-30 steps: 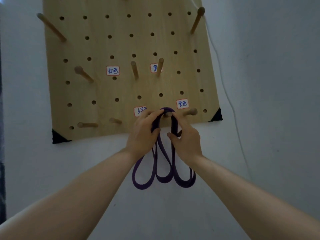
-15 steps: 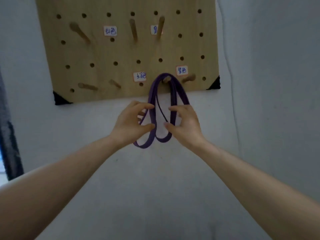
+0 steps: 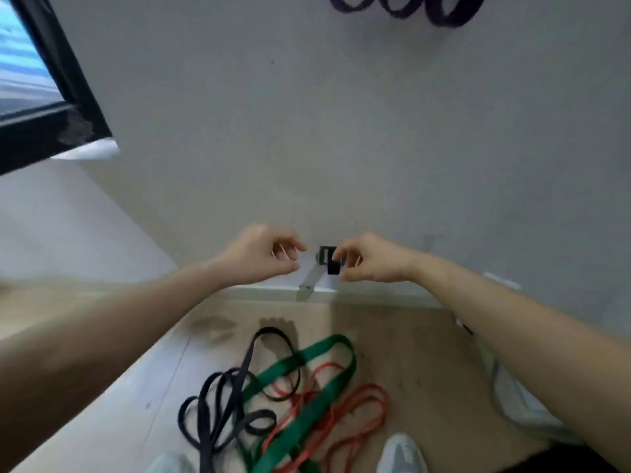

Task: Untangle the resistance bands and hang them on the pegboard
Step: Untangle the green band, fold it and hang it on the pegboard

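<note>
1. While we are looking down through the head camera, we are holding both arms out in front of us, low against the pale wall (image 3: 307,131).
2. We are keeping the left hand (image 3: 263,254) loosely curled, its thumb and fingertips near each other and gripping nothing.
3. We are curling the right hand (image 3: 368,257) the same way, just beside the left, with a narrow gap between the two sets of fingertips.
4. We are seeing a small black and grey fitting (image 3: 327,264) in that gap. It is low on the wall by the right fingertips, and we cannot tell whether they are touching it.
5. We are catching only the bottom loops of the purple band (image 3: 396,8), which are hanging against the wall at the very top edge, well above both hands.
6. We are finding the other bands tangled together on the floor (image 3: 426,353) below our hands: the dark bands (image 3: 248,358) are lying to the left, the wide green band (image 3: 324,348) is crossing through the middle, and the thin red band (image 3: 370,387) is looping out to the right.
7. We are standing right at the heap, with a pale shoe (image 3: 403,455) showing at the bottom edge beside the red loops.
8. We are noticing a dark-framed window (image 3: 51,97) at the upper left.
</note>
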The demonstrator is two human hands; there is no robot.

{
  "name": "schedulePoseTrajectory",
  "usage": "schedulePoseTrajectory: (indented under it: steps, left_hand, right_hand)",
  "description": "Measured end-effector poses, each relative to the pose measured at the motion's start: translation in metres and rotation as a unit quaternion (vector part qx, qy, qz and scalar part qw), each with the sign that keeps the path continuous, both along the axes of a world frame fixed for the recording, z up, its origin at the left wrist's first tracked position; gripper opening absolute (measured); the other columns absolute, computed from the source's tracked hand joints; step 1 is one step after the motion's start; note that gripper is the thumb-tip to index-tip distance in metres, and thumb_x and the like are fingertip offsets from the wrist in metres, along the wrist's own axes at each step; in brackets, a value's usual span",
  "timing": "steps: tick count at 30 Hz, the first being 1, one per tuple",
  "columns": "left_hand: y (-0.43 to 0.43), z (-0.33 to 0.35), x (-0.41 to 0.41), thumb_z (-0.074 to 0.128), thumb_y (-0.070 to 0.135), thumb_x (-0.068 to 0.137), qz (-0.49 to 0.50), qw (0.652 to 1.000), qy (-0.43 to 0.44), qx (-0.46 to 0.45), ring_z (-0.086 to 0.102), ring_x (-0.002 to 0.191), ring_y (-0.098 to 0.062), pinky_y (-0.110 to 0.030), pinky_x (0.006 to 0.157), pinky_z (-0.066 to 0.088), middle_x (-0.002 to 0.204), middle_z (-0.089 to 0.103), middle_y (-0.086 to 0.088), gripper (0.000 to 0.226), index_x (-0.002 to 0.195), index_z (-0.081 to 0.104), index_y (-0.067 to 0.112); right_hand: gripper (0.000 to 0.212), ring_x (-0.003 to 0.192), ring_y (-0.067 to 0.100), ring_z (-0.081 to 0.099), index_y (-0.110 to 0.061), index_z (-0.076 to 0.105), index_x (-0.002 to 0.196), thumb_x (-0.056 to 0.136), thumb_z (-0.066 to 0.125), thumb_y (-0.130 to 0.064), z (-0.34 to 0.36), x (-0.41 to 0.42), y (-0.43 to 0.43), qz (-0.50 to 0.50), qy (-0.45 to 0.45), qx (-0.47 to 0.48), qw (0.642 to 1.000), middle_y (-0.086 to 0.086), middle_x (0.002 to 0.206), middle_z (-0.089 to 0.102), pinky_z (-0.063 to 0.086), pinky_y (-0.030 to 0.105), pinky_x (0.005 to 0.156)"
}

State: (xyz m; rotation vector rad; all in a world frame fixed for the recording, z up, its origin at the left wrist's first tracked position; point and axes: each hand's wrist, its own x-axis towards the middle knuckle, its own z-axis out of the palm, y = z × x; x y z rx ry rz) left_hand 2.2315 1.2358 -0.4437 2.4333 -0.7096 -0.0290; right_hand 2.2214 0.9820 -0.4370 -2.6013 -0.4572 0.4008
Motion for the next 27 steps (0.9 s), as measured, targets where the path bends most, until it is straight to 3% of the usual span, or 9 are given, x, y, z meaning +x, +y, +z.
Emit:
schedulePoseTrajectory:
  steps: [3,7,11,14,19,23,27]
  left_hand:
    - [0.010,-0.080,-0.023,0.078,0.020,0.081,0.007,0.995,0.082,0.055,0.068,0.074,-0.002,-0.032,0.079,0.058,0.085,0.072,0.015,0.027,0.107,0.074,0.026]
    - [0.019,-0.167,-0.060,0.078,0.028,0.082,0.026,0.978,0.182,0.101,0.066,0.078,0.003,-0.030,0.083,0.057,0.088,0.069,0.018,0.032,0.112,0.071,0.029]
    - [0.027,-0.229,-0.097,0.075,0.035,0.086,0.040,0.957,0.267,0.105,0.066,0.089,-0.005,-0.032,0.085,0.056,0.098,0.068,0.016,0.032,0.117,0.068,0.031]
    - [0.029,-0.265,-0.124,0.074,0.040,0.086,0.061,0.943,0.308,0.111,0.066,0.099,-0.009,-0.035,0.090,0.055,0.103,0.068,0.014,0.036,0.120,0.067,0.031]
    - [0.032,-0.311,-0.169,0.063,0.066,0.071,0.019,0.924,0.281,0.257,0.059,0.118,-0.021,-0.040,0.091,0.054,0.134,0.053,0.005,0.074,0.134,0.052,0.030]
    - [0.035,-0.328,-0.179,0.069,0.034,0.082,0.057,0.922,0.268,0.274,0.057,0.118,-0.030,-0.042,0.088,0.052,0.133,0.052,-0.003,0.057,0.133,0.047,0.021]
    - [0.039,-0.321,-0.164,0.064,0.035,0.086,0.082,0.931,0.263,0.238,0.064,0.111,-0.026,-0.036,0.084,0.053,0.120,0.067,0.000,0.043,0.127,0.062,0.024]
  right_hand:
    - [0.038,0.081,0.008,0.060,-0.014,0.066,0.122,0.088,0.075,-0.028,-0.073,-0.009,0.009,0.014,0.057,-0.044,0.997,-0.002,0.096,0.063,0.043,0.014,0.067]
    - [0.037,0.098,0.017,0.066,-0.019,0.070,0.118,0.085,0.077,-0.034,-0.163,-0.029,0.015,0.002,0.122,-0.066,0.990,0.001,0.106,0.071,0.044,0.022,0.080]
    - [0.032,0.101,0.019,0.067,-0.018,0.073,0.113,0.084,0.078,-0.029,-0.230,-0.056,0.024,0.010,0.174,-0.058,0.983,0.003,0.108,0.073,0.052,0.029,0.088]
    - [0.039,0.109,0.022,0.064,-0.017,0.069,0.121,0.084,0.077,-0.026,-0.272,-0.074,0.034,0.034,0.183,-0.057,0.981,0.003,0.118,0.069,0.051,0.032,0.093]
    - [0.070,0.137,0.029,0.042,-0.028,0.043,0.148,0.086,0.073,-0.035,-0.323,-0.094,0.049,0.097,0.184,-0.110,0.972,0.002,0.153,0.041,0.034,0.042,0.115]
    - [0.090,0.143,0.034,0.025,-0.039,0.014,0.158,0.088,0.070,-0.040,-0.341,-0.109,0.057,0.137,0.200,-0.163,0.956,-0.011,0.166,0.016,0.023,0.053,0.118]
    - [0.088,0.147,0.036,0.015,-0.044,0.014,0.156,0.088,0.070,-0.038,-0.343,-0.114,0.066,0.128,0.209,-0.146,0.959,-0.012,0.167,0.013,0.016,0.058,0.119]
